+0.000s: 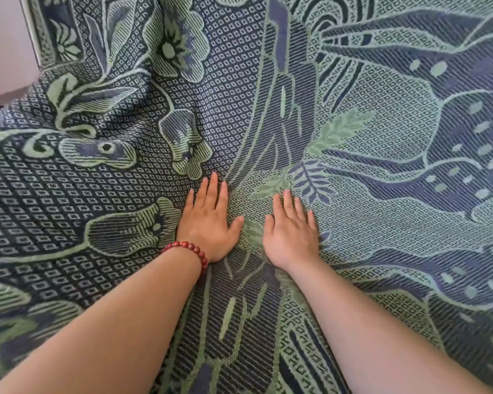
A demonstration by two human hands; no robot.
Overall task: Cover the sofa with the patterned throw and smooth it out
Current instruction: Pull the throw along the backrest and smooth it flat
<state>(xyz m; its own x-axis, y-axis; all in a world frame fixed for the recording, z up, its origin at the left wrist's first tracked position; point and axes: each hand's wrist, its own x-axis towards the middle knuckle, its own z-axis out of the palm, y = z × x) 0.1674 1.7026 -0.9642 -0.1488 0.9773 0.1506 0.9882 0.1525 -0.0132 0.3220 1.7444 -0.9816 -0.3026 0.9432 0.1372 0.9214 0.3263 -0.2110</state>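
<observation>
Both flat on throw (382, 109): left hand (207, 223), right hand (292, 234), grip released; green-navy floral weave, creased upper left.

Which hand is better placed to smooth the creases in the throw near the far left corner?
Probably the left hand: it lies flat on the throw, nearer the creases than the right hand.

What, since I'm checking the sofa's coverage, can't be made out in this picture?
Head view:
- Sofa: wholly hidden under the patterned throw.
- Throw's edges: cut off by the frame right, below and left.
- Cloth beneath the left hand and right hand: hidden by the flat palms.
- Pale surface top left: too little shows to identify.
</observation>
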